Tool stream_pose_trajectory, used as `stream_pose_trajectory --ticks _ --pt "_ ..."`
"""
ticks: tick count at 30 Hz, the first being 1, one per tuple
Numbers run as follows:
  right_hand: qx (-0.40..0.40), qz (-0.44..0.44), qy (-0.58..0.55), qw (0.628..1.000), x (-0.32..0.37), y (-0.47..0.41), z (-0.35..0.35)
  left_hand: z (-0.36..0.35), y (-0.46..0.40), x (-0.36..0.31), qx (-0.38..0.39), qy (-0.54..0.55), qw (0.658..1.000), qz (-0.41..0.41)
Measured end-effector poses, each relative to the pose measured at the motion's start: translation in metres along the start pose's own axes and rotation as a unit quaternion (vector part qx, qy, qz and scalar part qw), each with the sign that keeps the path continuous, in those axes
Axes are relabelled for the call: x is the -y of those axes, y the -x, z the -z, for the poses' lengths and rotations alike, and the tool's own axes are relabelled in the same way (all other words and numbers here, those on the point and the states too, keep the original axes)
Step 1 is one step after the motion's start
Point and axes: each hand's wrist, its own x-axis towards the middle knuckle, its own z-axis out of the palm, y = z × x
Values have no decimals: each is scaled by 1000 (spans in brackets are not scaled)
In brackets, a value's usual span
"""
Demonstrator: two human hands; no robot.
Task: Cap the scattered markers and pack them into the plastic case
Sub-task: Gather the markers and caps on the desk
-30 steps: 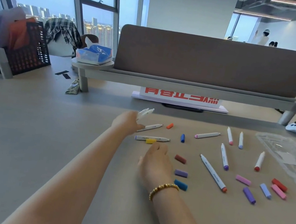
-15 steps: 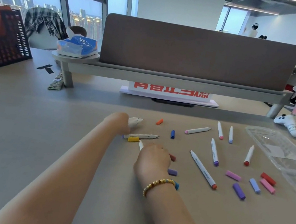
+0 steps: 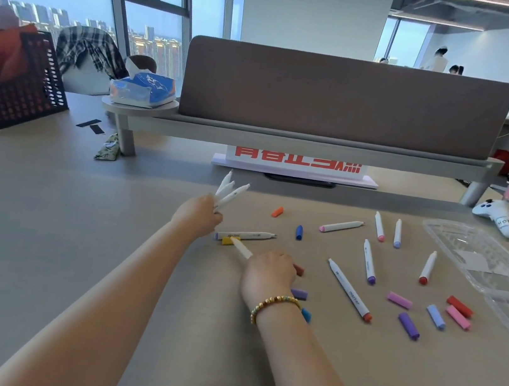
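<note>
Left hand (image 3: 198, 217) grip: clenched round a bunch of white markers (image 3: 229, 193), frame centre. Right hand (image 3: 267, 272) grip: grasping one marker (image 3: 241, 247) just below. Loose markers and caps on desk (image 3: 43, 227); plastic case (image 3: 481, 256) at right edge.

The long orange-tipped marker (image 3: 349, 290) bears the word "marker" along its barrel. The white sign (image 3: 297, 163), beyond that marker, carries large red characters, cropped and illegible.
</note>
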Motion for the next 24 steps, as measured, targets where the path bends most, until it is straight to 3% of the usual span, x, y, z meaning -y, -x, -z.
stream_pose_trajectory --ticks 3,6,8,16,24 --pt "-50 -22 -90 994 -8 4 4 -1 -5 -8 -36 -13 999 -30" --pt "-121 -77 -238 961 -28 5 7 -5 -12 -23 32 -28 997 -60" --pt "-120 -99 -291 944 -49 4 6 -9 -16 -31 59 -69 993 -71" --pt "-59 -164 -308 935 -116 10 -20 -18 -18 -45 128 -134 981 -51" --pt "17 -160 -241 957 -126 7 -35 -21 -14 -51 120 -167 977 -62"
